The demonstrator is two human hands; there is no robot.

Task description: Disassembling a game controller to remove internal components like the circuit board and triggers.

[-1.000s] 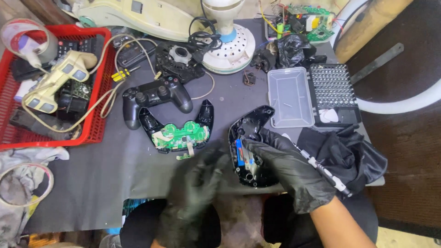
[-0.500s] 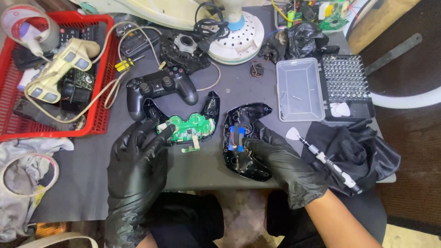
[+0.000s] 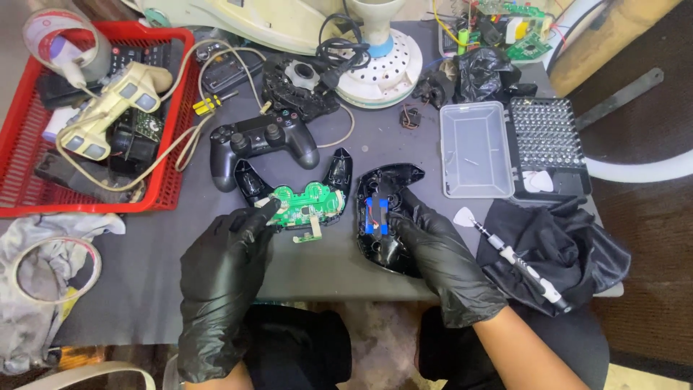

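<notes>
Both my hands wear black gloves. My left hand (image 3: 220, 278) reaches up to an opened black controller half (image 3: 292, 191), its fingertips touching the left edge of the green circuit board (image 3: 307, 204) inside it. My right hand (image 3: 440, 263) rests on the other black controller shell (image 3: 382, 217), which lies open side up with a blue battery (image 3: 377, 215) in its middle. The fingers grip the shell's right side. The two halves lie side by side on the grey table (image 3: 144, 245).
A whole black controller (image 3: 261, 139) lies behind the opened one. A red basket (image 3: 22, 195) with an old cream controller sits at the left. A clear lid and bit case (image 3: 512, 148) are at the right, a screwdriver (image 3: 520, 261) on black cloth beside them. A white fan base (image 3: 379, 61) stands behind.
My left hand moved from the middle near the shell over to the left half and now touches its green board. My right hand stays on the shell with the battery.
</notes>
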